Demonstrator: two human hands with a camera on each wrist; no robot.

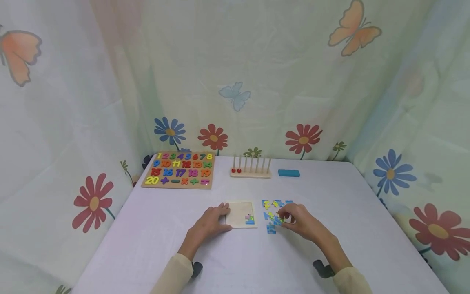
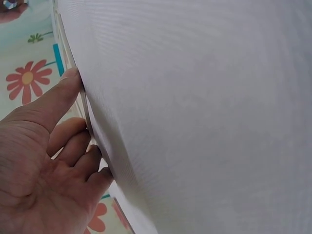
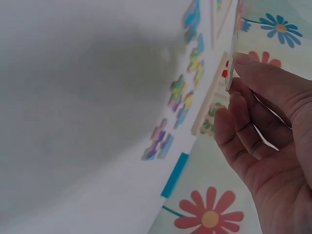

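My left hand (image 1: 209,222) holds the left side of a shallow wooden puzzle tray (image 1: 235,212), thumb at the near corner and fingers farther up. Joined puzzle pieces (image 1: 250,219) with blue and pink printing lie in the tray's near right corner. In the left wrist view, the thumb and curled fingers (image 2: 73,146) meet the tray's edge. Over the loose pieces (image 1: 271,229) right of the tray is my right hand (image 1: 302,220). Seen edge-on in the right wrist view, a thin puzzle piece (image 3: 231,70) is pinched between thumb and fingers; its printed face is hidden.
At the back left lies a number board (image 1: 183,187) with coloured numerals and signs. A wooden peg stand (image 1: 253,175) with red beads stands behind the tray, and a teal block (image 1: 289,173) is to its right. Printed curtains (image 1: 271,73) enclose the white table (image 1: 249,261).
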